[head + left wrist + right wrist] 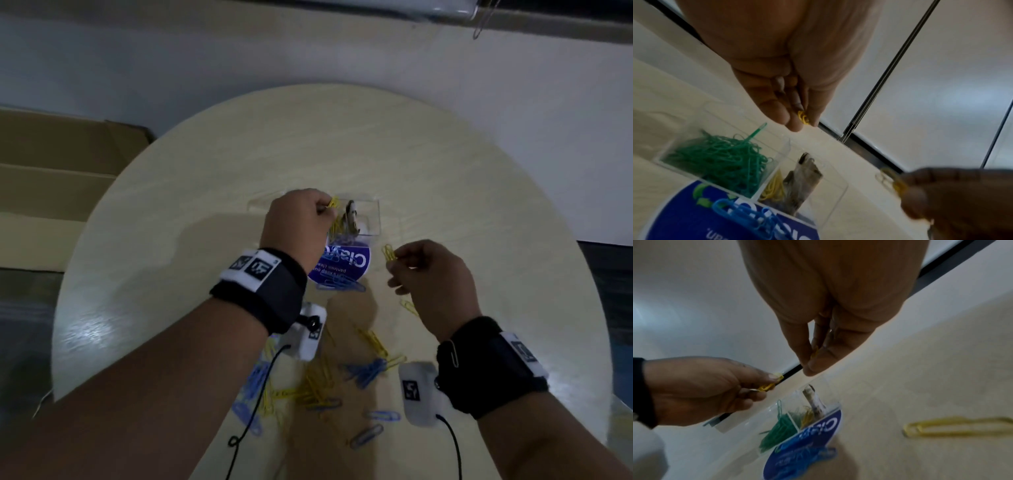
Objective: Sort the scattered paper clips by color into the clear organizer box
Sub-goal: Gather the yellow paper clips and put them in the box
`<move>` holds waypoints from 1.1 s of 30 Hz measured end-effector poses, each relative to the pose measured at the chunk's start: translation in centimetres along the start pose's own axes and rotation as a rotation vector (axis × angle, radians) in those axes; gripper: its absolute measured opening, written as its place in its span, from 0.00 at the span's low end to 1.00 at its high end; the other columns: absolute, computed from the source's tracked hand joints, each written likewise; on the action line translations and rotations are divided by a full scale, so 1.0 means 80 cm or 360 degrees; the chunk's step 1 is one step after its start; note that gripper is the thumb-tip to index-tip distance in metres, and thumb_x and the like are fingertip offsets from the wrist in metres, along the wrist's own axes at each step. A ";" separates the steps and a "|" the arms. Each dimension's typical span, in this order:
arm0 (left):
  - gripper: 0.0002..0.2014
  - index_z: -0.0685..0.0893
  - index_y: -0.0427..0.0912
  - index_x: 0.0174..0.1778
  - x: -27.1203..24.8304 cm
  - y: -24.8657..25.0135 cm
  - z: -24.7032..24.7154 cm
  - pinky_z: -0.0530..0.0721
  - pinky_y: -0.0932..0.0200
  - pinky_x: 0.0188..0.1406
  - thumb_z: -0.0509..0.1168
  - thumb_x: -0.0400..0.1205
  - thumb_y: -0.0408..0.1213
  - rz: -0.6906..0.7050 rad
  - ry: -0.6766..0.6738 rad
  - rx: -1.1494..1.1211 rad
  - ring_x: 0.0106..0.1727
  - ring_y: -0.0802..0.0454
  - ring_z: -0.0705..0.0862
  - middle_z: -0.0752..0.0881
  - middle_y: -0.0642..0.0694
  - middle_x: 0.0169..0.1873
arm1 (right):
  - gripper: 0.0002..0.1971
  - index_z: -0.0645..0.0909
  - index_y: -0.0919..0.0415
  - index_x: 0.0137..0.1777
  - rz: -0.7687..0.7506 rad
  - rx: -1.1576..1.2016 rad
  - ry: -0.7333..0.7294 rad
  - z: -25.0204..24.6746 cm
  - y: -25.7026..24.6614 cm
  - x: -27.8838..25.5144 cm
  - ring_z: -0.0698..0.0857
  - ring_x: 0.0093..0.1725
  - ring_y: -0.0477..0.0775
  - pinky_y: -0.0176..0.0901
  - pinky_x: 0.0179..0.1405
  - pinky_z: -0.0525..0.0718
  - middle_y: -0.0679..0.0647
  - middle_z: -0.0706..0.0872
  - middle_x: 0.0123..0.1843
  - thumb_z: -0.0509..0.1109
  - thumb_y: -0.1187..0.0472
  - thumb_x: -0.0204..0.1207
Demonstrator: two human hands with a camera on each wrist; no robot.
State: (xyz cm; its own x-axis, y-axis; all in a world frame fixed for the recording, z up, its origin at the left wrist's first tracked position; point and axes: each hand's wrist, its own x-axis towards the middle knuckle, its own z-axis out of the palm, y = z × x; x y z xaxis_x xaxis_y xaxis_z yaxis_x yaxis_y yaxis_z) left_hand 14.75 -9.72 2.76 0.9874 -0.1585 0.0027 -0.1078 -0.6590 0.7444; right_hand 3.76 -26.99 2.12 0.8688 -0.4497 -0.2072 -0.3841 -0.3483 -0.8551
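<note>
**Yellow clips over the organizer**

Clear organizer box (pixel 789 146) on round pale counter (pixel 445 192): green clips (pixel 725 162) fill one compartment, yellow clips (pixel 774 186) the next, beside a crumpled grey scrap (pixel 803 175). Blue round label (pixel 346 263) on front. Left hand (pixel 298 222) above box, fingers pinching yellow clip (pixel 333 202). Right hand (pixel 435 284) beside box, fingers pinching another yellow clip (pixel 388 253). Loose blue and yellow wire clips (pixel 329 383) scattered nearer the person.
</note>
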 end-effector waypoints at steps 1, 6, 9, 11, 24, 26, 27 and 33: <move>0.12 0.89 0.41 0.56 0.007 0.001 0.009 0.85 0.53 0.54 0.70 0.79 0.41 -0.0004 -0.0018 0.0024 0.47 0.48 0.88 0.90 0.44 0.49 | 0.05 0.83 0.55 0.42 -0.0012 0.0018 -0.0003 0.000 -0.006 0.006 0.89 0.30 0.50 0.48 0.32 0.89 0.52 0.89 0.36 0.76 0.63 0.71; 0.15 0.84 0.42 0.64 0.009 -0.010 0.027 0.86 0.46 0.55 0.63 0.84 0.41 -0.0052 -0.0047 0.0025 0.48 0.44 0.88 0.87 0.43 0.55 | 0.04 0.82 0.56 0.44 -0.0083 -0.0012 -0.0033 0.012 -0.028 0.031 0.89 0.30 0.51 0.48 0.30 0.89 0.53 0.89 0.37 0.75 0.62 0.72; 0.14 0.81 0.48 0.66 -0.012 -0.017 0.005 0.90 0.49 0.43 0.61 0.86 0.42 -0.0137 0.0067 -0.0222 0.39 0.50 0.90 0.85 0.48 0.59 | 0.05 0.81 0.53 0.42 -0.0156 -0.0113 -0.0033 0.034 -0.036 0.053 0.89 0.33 0.52 0.50 0.34 0.89 0.51 0.88 0.37 0.75 0.61 0.70; 0.12 0.82 0.49 0.64 -0.032 -0.023 -0.016 0.89 0.54 0.34 0.61 0.86 0.41 -0.0197 0.0083 -0.0357 0.31 0.56 0.88 0.84 0.51 0.57 | 0.04 0.81 0.52 0.41 -0.0186 -0.0197 -0.0064 0.049 -0.043 0.066 0.88 0.36 0.52 0.50 0.38 0.88 0.50 0.89 0.37 0.73 0.60 0.70; 0.17 0.84 0.53 0.63 -0.217 -0.137 -0.081 0.81 0.51 0.65 0.67 0.77 0.40 0.0372 -0.0657 0.0476 0.68 0.53 0.76 0.80 0.53 0.67 | 0.12 0.85 0.48 0.57 -0.0389 -0.0856 -0.0212 0.015 0.025 -0.086 0.86 0.51 0.53 0.42 0.54 0.80 0.49 0.90 0.53 0.73 0.55 0.73; 0.24 0.79 0.51 0.69 -0.241 -0.152 -0.078 0.75 0.50 0.73 0.70 0.75 0.42 0.0486 -0.0757 0.0680 0.78 0.51 0.67 0.73 0.50 0.76 | 0.23 0.80 0.53 0.68 -0.0494 -0.1105 -0.0464 0.026 0.055 -0.136 0.80 0.67 0.62 0.48 0.68 0.74 0.54 0.83 0.68 0.70 0.50 0.72; 0.28 0.75 0.51 0.73 -0.249 -0.158 -0.078 0.72 0.49 0.75 0.69 0.76 0.44 0.0507 -0.0798 0.0749 0.81 0.48 0.63 0.68 0.49 0.79 | 0.30 0.75 0.53 0.72 -0.0529 -0.1233 -0.0599 0.032 0.067 -0.157 0.72 0.75 0.64 0.51 0.74 0.69 0.54 0.76 0.76 0.67 0.44 0.71; 0.38 0.59 0.59 0.81 -0.250 -0.176 -0.084 0.62 0.35 0.78 0.59 0.75 0.65 0.0521 -0.0907 0.1038 0.85 0.37 0.51 0.54 0.43 0.85 | 0.47 0.45 0.34 0.81 -0.0463 -0.1553 -0.0765 0.059 0.081 -0.186 0.37 0.84 0.63 0.61 0.80 0.47 0.46 0.39 0.86 0.52 0.19 0.63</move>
State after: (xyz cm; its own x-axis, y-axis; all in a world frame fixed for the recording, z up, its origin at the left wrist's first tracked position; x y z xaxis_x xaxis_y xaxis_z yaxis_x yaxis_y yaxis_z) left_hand -2.70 7.69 -3.28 0.7082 -0.6338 -0.3109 -0.5864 -0.7734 0.2410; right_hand -10.19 -18.68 -2.58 0.9144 0.0438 -0.4025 -0.0441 -0.9774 -0.2066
